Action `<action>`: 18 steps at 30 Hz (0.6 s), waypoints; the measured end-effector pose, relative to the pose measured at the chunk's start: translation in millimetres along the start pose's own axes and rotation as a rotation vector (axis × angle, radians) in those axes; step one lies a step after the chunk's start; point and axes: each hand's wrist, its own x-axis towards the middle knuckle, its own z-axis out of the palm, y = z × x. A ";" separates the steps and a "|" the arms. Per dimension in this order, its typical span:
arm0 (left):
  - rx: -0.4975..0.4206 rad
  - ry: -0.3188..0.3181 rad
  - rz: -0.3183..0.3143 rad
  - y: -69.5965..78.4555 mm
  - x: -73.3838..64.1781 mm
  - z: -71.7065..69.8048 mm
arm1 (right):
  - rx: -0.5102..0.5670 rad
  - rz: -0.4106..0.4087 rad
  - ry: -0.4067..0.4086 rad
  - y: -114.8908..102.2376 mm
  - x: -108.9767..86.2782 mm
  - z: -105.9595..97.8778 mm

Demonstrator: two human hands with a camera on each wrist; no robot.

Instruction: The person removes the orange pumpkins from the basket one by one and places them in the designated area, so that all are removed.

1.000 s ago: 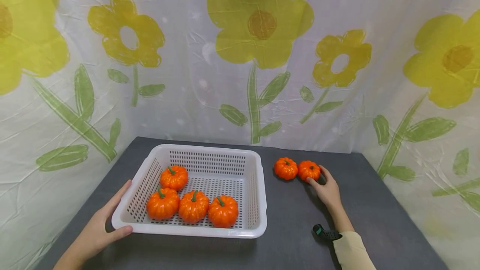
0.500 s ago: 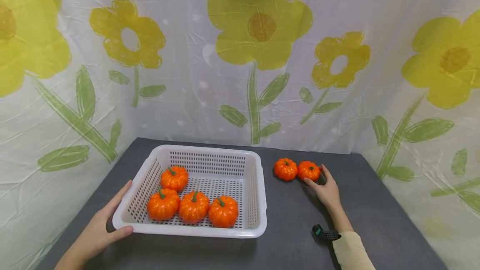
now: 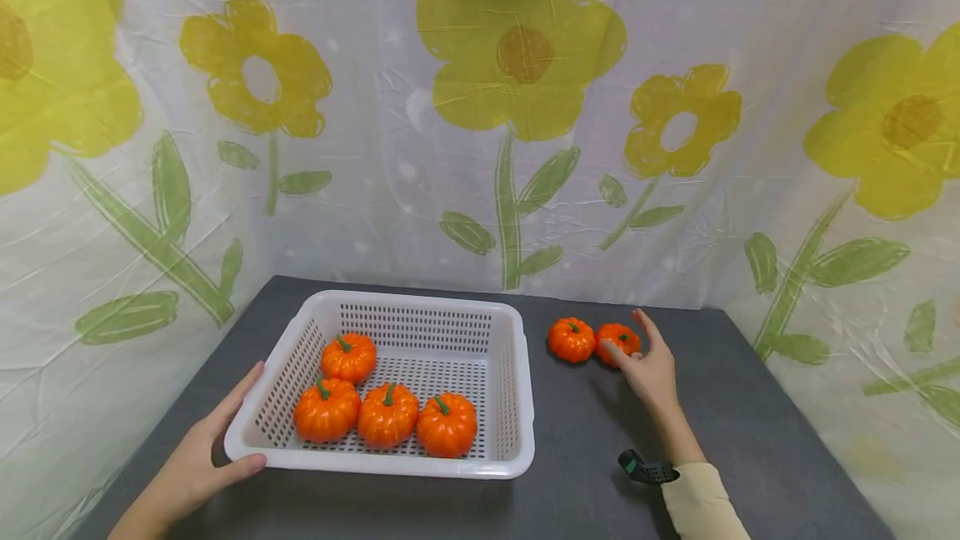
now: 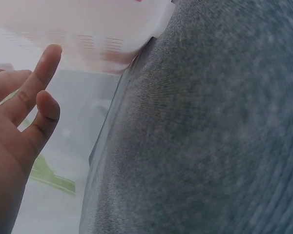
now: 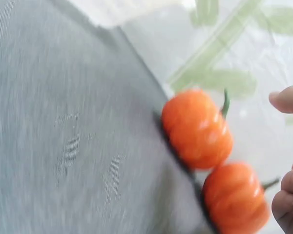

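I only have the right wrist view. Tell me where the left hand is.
Observer: The head view shows the left hand at the near left corner of a white basket.
Operator: Count what's in that basket.
Observer: Four orange pumpkins.
Operator: Describe how they sit.
Observer: Three form a row along the near side; the rear pumpkin is behind the row's left end.
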 end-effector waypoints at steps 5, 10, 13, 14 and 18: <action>0.003 0.003 -0.003 0.7 -0.6 -1.0 | 0.050 -0.061 -0.027 -29.8 -5.0 4.1; 0.013 0.009 -0.007 1.4 0.4 -1.7 | 0.113 -0.120 -0.083 -63.5 -6.8 12.3; 0.008 0.009 -0.006 2.1 0.6 -1.4 | 0.161 -0.157 -0.137 -84.7 -6.7 22.2; 0.007 0.009 -0.006 2.3 0.7 -1.3 | 0.172 -0.175 -0.153 -91.8 -6.6 25.8; 0.015 0.001 -0.025 2.6 1.2 -1.2 | 0.190 -0.258 -0.209 -122.4 -7.0 38.9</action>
